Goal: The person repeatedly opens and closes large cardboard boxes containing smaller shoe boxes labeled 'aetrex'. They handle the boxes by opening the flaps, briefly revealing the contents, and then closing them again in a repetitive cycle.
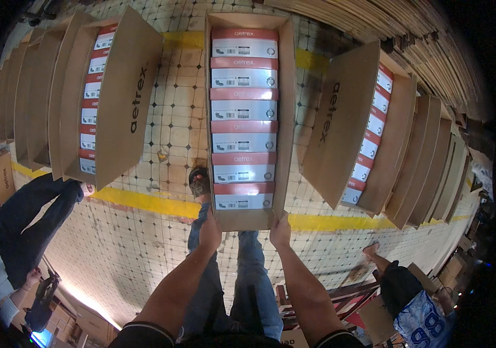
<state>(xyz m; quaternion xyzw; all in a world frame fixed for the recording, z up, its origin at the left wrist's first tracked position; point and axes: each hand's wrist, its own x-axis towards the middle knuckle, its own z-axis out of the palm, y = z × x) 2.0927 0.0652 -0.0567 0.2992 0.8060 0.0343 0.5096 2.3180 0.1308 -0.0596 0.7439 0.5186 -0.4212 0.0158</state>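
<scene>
A long open cardboard carton [287,104] stands on the tiled floor straight ahead of me, filled with a row of several red-and-white shoe boxes [244,110]. My left hand [209,231] grips the carton's near end at its left corner. My right hand [281,230] holds the same end at its right corner. Both forearms reach up from the lower edge. My legs in blue jeans and one sandalled foot [199,182] show beneath the carton.
Similar open cartons of shoe boxes stand to the left [121,87] and right [343,122], with more rows behind them. A yellow floor stripe [143,202] crosses the tiles. One person sits at the left [21,220], another at lower right [410,301].
</scene>
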